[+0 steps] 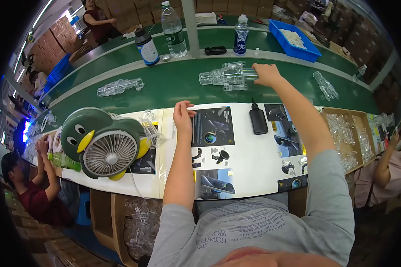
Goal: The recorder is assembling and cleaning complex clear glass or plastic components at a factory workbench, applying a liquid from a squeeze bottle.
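A clear plastic tube-shaped assembly (227, 76) with side pieces lies on the green belt ahead of me. My right hand (267, 74) reaches out to its right end, fingers closed around that end. Over the printed sheet (249, 155), my left hand (183, 115) hovers with loosely bent fingers and nothing in them. A black dropper bottle (258, 118) with a pointed nozzle stands on the sheet between my arms. Two more clear plastic pieces rest on the belt, one on the left (120, 86) and one on the right (325, 85).
A penguin-shaped fan (103, 142) stands left, beside a clear part (151, 129). Cardboard boxes (354, 138) of clear parts sit right. Beyond the belt are a water bottle (173, 33), a dark bottle (146, 46), a blue-labelled bottle (241, 35) and a blue tray (314, 53). Co-workers sit either side.
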`<state>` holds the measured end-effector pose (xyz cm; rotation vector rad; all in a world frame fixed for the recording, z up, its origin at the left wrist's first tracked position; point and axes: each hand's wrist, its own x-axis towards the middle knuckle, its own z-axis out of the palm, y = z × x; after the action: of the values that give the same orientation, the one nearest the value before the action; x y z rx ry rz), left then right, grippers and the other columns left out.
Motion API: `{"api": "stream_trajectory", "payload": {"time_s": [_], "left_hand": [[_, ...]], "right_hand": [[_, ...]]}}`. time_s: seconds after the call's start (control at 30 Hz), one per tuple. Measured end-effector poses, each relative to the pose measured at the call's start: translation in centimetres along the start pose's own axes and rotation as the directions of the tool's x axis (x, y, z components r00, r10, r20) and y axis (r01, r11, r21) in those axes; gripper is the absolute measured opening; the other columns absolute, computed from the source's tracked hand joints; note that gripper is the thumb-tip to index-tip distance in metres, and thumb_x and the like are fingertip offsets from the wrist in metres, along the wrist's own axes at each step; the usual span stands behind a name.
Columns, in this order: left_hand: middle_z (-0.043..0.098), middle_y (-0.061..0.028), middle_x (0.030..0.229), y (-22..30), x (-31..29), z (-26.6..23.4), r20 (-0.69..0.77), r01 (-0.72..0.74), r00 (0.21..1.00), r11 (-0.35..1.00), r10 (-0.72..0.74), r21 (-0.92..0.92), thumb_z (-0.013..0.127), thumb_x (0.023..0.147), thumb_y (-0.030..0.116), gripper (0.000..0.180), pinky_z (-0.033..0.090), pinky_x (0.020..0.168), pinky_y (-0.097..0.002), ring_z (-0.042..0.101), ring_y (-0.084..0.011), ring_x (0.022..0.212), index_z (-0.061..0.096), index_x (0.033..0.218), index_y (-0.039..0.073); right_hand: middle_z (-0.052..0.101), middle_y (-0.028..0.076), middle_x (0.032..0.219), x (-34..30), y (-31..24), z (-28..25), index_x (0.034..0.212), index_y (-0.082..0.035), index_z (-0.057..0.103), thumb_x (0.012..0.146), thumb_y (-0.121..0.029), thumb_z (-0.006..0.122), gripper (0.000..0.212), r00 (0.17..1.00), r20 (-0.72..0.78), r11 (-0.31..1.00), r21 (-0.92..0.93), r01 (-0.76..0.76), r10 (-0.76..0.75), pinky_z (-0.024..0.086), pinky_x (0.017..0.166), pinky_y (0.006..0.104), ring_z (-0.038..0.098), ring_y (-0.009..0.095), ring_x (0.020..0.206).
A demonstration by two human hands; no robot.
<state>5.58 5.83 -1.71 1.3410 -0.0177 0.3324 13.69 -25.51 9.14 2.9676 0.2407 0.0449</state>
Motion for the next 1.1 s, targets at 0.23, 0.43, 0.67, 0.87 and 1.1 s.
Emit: {"api": "stream_trajectory", "payload": {"time_s": [0.23, 0.43, 0.67, 0.87, 1.1], "left_hand": [[0.063, -0.0078, 0.084, -0.2, 0.0, -0.1, 0.0, -0.007, 1.0, 1.0, 0.007, 0.026, 0.039, 0.096, 0.025, 0.028, 0.043, 0.053, -0.0197, 0.057, -0.0097, 0.058, 0.057, 0.095, 0.004], [0.063, -0.0085, 0.083, -0.3, 0.1, 0.6, -0.002, 0.018, 1.0, 0.997, -0.018, 0.071, 0.039, 0.096, 0.025, 0.029, 0.042, 0.052, -0.02, 0.056, -0.0097, 0.056, 0.056, 0.095, 0.003], [0.063, -0.0079, 0.084, -0.8, 0.5, 0.0, 0.02, -0.006, 1.0, 0.993, 0.003, 0.117, 0.037, 0.097, 0.025, 0.03, 0.041, 0.053, -0.0198, 0.055, -0.009, 0.057, 0.057, 0.095, 0.003], [0.062, -0.0076, 0.082, -0.7, 0.1, -0.3, 0.026, -0.022, 1.0, 0.991, 0.018, 0.136, 0.037, 0.097, 0.025, 0.03, 0.041, 0.054, -0.0192, 0.054, -0.0082, 0.057, 0.056, 0.094, 0.002], [0.06, -0.0058, 0.076, -1.3, -0.3, 1.8, 0.091, -0.067, 0.994, 0.987, 0.054, 0.148, 0.038, 0.097, 0.024, 0.028, 0.039, 0.051, -0.0184, 0.051, -0.0075, 0.055, 0.055, 0.093, 0.002]], "right_hand": [[0.056, 0.004, 0.111, 0.7, 1.6, 4.8, 0.116, -0.022, 0.05, 0.065, -0.022, 0.074, 0.056, 0.964, -0.132, 0.963, -0.111, -0.244, 0.229, 0.038, 0.087, 0.0496, 0.05, 0.023, 0.11], [0.057, 0.005, 0.104, -0.6, 3.7, 6.4, 0.112, -0.023, 0.053, 0.071, -0.012, 0.062, 0.043, 0.937, -0.264, 0.972, 0.006, -0.236, 0.23, 0.039, 0.083, 0.0458, 0.051, 0.024, 0.105], [0.055, 0.008, 0.11, -2.6, 9.3, 3.5, 0.116, -0.021, 0.052, 0.073, -0.009, 0.058, 0.045, 0.922, -0.208, 0.944, 0.029, -0.329, 0.328, 0.043, 0.082, 0.0444, 0.051, 0.026, 0.108], [0.056, 0.012, 0.114, -7.4, 18.0, 2.3, 0.117, -0.017, 0.053, 0.073, -0.016, 0.06, 0.045, 0.774, -0.206, 0.798, 0.235, -0.554, 0.598, 0.046, 0.088, 0.0422, 0.054, 0.03, 0.107], [0.057, 0.012, 0.112, -14.4, 32.6, 7.3, 0.121, -0.011, 0.05, 0.073, -0.021, 0.063, 0.051, 0.339, 0.167, 0.154, 0.654, -0.741, 0.926, 0.049, 0.08, 0.0384, 0.057, 0.027, 0.102]]}}
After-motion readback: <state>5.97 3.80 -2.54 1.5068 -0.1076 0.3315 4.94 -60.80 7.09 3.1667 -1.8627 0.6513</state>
